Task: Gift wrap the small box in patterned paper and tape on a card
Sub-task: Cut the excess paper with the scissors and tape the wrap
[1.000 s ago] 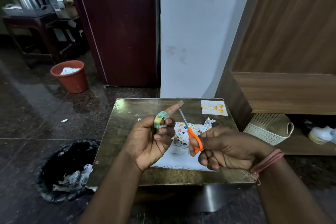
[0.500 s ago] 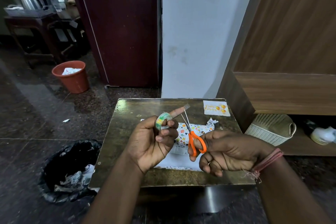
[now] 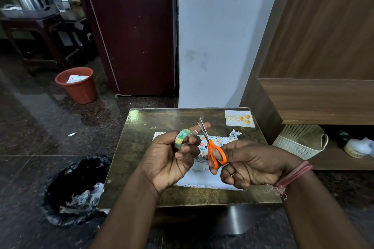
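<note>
My left hand (image 3: 172, 159) grips a small roll of tape (image 3: 182, 138), with the index finger stretched out and a strip of tape running along it. My right hand (image 3: 249, 166) holds orange-handled scissors (image 3: 215, 152), blades parted around the tape strip near that fingertip. Beneath both hands, on the small brown table (image 3: 141, 147), lies the box wrapped in patterned paper (image 3: 218, 140), mostly hidden, with a twisted paper end at its right. A white "Happy Birthday" card (image 3: 239, 118) lies flat at the table's back right corner.
A black-lined bin (image 3: 81, 186) with paper scraps stands left of the table. A red bucket (image 3: 78, 85) sits on the floor further back. A white woven basket (image 3: 301, 141) rests on a low shelf at the right, beside wooden furniture (image 3: 323, 99).
The scissors' blades have opened and moved up around the tape strip by my left index fingertip. Both hands shifted slightly; the roll stays in my left hand.
</note>
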